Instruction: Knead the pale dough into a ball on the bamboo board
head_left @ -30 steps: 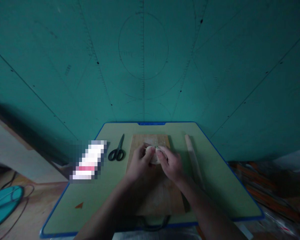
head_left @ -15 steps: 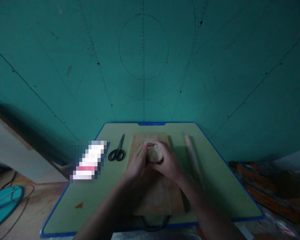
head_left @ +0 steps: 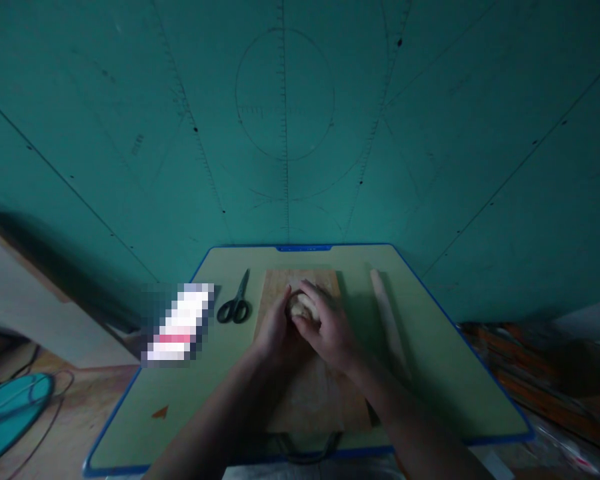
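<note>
A pale, rounded lump of dough [head_left: 304, 306] is cupped between my two hands above the far half of a wooden cutting board [head_left: 325, 400]. My left hand [head_left: 274, 323] wraps its left side, thumb pointing away from me. On the right and top, my right hand [head_left: 330, 327] curls over the dough with fingers and thumb pressed to it. The palms hide the dough's underside. To the right of the board lies a wooden rolling pin [head_left: 387, 313], and to the left are black-handled scissors [head_left: 235, 307].
The green table [head_left: 180, 380] has a blue edge and meets a green wall [head_left: 285, 133] marked with lines and circles. A pixelated phone-like object [head_left: 183, 323] lies at left, near a small orange triangle [head_left: 160, 413]. The board's black handle [head_left: 307, 457] faces me.
My right hand has shifted over the dough, its thumb now lying across the near side. The dough looks turned and more covered. My left hand stays against its left side.
</note>
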A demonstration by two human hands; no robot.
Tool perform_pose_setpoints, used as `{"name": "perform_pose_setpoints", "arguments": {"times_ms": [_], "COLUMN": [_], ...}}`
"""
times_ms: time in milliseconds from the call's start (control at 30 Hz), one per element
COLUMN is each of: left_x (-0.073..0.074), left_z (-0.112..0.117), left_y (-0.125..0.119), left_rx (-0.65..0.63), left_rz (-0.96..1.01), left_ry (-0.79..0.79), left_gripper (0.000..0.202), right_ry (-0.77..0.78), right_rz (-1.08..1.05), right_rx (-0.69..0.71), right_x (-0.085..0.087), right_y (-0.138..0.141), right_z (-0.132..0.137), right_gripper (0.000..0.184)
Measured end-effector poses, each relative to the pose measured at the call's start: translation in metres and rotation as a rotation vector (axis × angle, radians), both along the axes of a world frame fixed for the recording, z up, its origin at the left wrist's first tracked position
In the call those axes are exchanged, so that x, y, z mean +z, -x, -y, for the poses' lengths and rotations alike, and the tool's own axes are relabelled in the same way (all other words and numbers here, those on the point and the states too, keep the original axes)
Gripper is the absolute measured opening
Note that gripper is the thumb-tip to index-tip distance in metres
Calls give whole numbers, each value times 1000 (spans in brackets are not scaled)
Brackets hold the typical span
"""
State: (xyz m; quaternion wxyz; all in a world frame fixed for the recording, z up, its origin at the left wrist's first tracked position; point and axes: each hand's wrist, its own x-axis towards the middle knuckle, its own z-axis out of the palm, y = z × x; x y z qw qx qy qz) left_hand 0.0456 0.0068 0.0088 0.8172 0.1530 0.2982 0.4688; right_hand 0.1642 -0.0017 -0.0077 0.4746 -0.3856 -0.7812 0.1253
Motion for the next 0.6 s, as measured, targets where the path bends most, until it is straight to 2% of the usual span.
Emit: {"name": "perform_pose_setpoints", "arguments": {"times_ms": [133,333,500,600], "left_x": [7,22,18,11], "left_z": [-2,-4,-5,-4], "left_y": [7,18,18,17], "left_rx": [13,112,42,35], "left_rz": [-8,73,-15,-144], "left_ry": [-23,73,-53,-126], "left_gripper": [36,43,31,35], "right_ry": [-36,-18,12,18], "right_rz": [-75,-209,-229,-252], "right_rx": [-26,-118,-126,-116], "right_x": [4,4,5,5], "right_y": [-5,-12,-10,-9], "right_z": [3,2,0,0], "right_gripper": [54,35,25,21]}}
